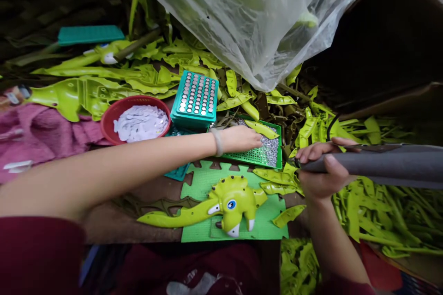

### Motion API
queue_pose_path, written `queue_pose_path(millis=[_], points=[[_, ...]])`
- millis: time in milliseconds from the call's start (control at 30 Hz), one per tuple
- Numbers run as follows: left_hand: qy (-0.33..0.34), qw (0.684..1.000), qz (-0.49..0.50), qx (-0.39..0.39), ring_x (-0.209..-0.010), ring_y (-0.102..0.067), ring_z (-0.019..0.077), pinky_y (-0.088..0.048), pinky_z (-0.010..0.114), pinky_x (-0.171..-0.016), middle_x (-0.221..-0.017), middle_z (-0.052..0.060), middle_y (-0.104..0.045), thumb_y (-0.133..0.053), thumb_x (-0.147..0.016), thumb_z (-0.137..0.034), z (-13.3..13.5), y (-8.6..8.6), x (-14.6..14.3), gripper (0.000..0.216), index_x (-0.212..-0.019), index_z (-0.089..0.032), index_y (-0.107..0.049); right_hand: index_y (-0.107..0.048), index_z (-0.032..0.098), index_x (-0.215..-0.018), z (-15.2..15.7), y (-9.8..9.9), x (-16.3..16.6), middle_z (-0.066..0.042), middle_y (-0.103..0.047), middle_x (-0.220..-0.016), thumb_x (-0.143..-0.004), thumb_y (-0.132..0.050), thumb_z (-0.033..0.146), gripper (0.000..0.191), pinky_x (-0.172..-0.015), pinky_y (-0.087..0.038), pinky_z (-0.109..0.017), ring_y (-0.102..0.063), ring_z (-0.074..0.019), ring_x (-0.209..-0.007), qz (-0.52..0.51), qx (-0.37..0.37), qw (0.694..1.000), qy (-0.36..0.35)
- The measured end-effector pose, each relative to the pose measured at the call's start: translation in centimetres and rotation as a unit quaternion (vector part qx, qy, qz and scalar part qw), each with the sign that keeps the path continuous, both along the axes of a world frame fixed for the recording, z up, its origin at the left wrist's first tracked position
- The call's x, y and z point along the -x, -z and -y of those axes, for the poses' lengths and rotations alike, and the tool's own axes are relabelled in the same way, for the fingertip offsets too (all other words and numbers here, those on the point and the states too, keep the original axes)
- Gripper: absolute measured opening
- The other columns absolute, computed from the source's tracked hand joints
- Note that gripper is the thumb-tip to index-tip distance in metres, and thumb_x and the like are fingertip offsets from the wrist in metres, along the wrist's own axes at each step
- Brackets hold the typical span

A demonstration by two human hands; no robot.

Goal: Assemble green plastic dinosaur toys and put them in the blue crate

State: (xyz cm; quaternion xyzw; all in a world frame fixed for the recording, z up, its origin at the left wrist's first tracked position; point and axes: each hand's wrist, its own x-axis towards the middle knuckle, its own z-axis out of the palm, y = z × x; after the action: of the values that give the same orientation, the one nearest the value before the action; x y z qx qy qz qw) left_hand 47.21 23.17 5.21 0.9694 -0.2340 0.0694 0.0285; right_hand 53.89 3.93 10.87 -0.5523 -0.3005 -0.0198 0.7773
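My left hand [242,138] reaches into a green perforated basket [238,157] of small silver screws [272,150]. Its fingers are bent and close together over the screws; whatever is in them is hidden. A loose yellow-green plastic strip [262,129] lies across the basket's far side. My right hand [320,166] is wrapped round a grey electric screwdriver [377,166], its tip pointing left. Below both hands, a yellow-green dinosaur-head toy [235,203] with a blue eye and a long handle rests on a green foam mat [199,184]. Beside it is a small curved piece [289,215].
A red bowl [105,124] holds white pieces. Near it stands a teal box [197,94] with rows of round metal discs. Clear plastic sheeting [256,23] hangs over the far side. Yellow-green parts [380,212] are heaped on the right; a pink cloth [51,133] lies left.
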Motion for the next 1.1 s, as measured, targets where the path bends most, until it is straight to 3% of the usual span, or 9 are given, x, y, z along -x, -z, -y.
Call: queue_pose_path(millis=[100,267,367,467,633,800,900,967,1100], points=[[-0.026,1.000,0.001,-0.008,-0.094,-0.069,0.0211,-0.049,0.034,-0.079,-0.106,0.011,-0.074,-0.049,-0.100,-0.012,-1.0,-0.4,2.2,0.024,-0.100,-0.014,-0.073,-0.059,0.024,-0.097,-0.2,0.3,0.0,0.009,-0.054,-0.053,-0.068,-0.062,0.027,0.029,-0.044,-0.044,-0.028,-0.046,-0.0140,-0.040,-0.003,-0.006,1.000,-0.009],[0.099,0.990,-0.012,0.098,-0.142,-0.051,0.0207,-0.040,0.032,-0.114,-0.151,0.007,-0.057,-0.056,-0.100,-0.049,1.3,0.6,1.7,0.043,-0.130,-0.020,-0.068,-0.059,0.024,-0.098,-1.5,0.1,0.4,0.009,-0.055,-0.054,-0.072,-0.064,0.028,0.027,-0.046,-0.046,-0.029,-0.049,-0.0139,-0.042,-0.007,-0.008,0.999,-0.034],[0.068,0.989,-0.060,0.115,-0.140,-0.054,0.0213,-0.037,0.033,-0.118,-0.150,0.005,-0.058,-0.061,-0.095,-0.055,1.1,0.9,1.9,0.047,-0.129,-0.024,-0.070,-0.059,0.024,-0.100,-1.4,-0.1,0.3,0.008,-0.056,-0.055,-0.072,-0.063,0.026,0.028,-0.046,-0.047,-0.029,-0.049,-0.0140,-0.042,0.014,-0.012,0.999,-0.034],[-0.001,0.996,-0.041,0.084,-0.140,-0.054,0.0284,-0.036,0.040,-0.119,-0.150,0.014,-0.056,-0.060,-0.095,-0.058,-0.1,0.6,3.1,0.056,-0.129,-0.015,-0.070,-0.059,0.024,-0.100,-1.2,0.3,0.0,0.008,-0.056,-0.055,-0.072,-0.064,0.026,0.028,-0.046,-0.046,-0.028,-0.048,-0.0134,-0.042,0.014,-0.012,1.000,-0.025],[0.052,0.996,-0.011,0.074,-0.145,-0.048,0.0234,-0.034,0.037,-0.120,-0.154,0.010,-0.052,-0.052,-0.100,-0.058,0.1,0.6,3.5,0.056,-0.138,-0.018,-0.063,-0.054,0.025,-0.099,-2.6,1.6,-0.3,0.010,-0.055,-0.056,-0.075,-0.064,0.027,0.026,-0.050,-0.048,-0.028,-0.050,-0.0129,-0.043,-0.021,-0.005,0.999,-0.024],[-0.032,0.999,-0.008,0.040,-0.144,-0.049,0.0282,-0.031,0.040,-0.121,-0.148,0.016,-0.057,-0.053,-0.098,-0.063,1.0,0.5,3.2,0.061,-0.129,-0.013,-0.069,-0.056,0.025,-0.101,-3.4,2.4,0.0,0.010,-0.056,-0.057,-0.075,-0.063,0.025,0.026,-0.049,-0.048,-0.028,-0.051,-0.0122,-0.044,0.000,-0.018,0.999,-0.041],[-0.047,0.998,-0.022,0.018,-0.140,-0.053,0.0277,-0.035,0.040,-0.120,-0.144,0.013,-0.062,-0.061,-0.095,-0.059,2.0,-0.2,4.2,0.053,-0.124,-0.016,-0.073,-0.054,0.026,-0.101,-3.9,3.5,0.1,0.011,-0.055,-0.057,-0.077,-0.065,0.028,0.027,-0.050,-0.048,-0.028,-0.050,-0.0120,-0.044,-0.011,0.006,0.999,-0.047],[-0.083,0.996,-0.015,-0.040,-0.141,-0.052,0.0298,-0.034,0.044,-0.122,-0.140,0.012,-0.065,-0.068,-0.093,-0.045,2.8,-1.0,5.5,0.036,-0.116,-0.018,-0.076,-0.052,0.026,-0.102,-4.3,4.4,0.1,0.011,-0.054,-0.057,-0.077,-0.066,0.030,0.028,-0.050,-0.048,-0.029,-0.051,-0.0118,-0.044,-0.027,0.027,0.998,-0.049],[-0.145,0.986,0.053,-0.058,-0.138,-0.054,0.0340,-0.043,0.050,-0.114,-0.143,0.018,-0.062,-0.059,-0.096,-0.024,3.9,-2.9,9.8,0.032,-0.121,-0.010,-0.073,-0.051,0.026,-0.102,-4.8,5.9,-0.1,0.011,-0.054,-0.057,-0.079,-0.067,0.033,0.029,-0.048,-0.047,-0.027,-0.051,-0.0114,-0.044,-0.045,0.029,0.997,-0.063]])
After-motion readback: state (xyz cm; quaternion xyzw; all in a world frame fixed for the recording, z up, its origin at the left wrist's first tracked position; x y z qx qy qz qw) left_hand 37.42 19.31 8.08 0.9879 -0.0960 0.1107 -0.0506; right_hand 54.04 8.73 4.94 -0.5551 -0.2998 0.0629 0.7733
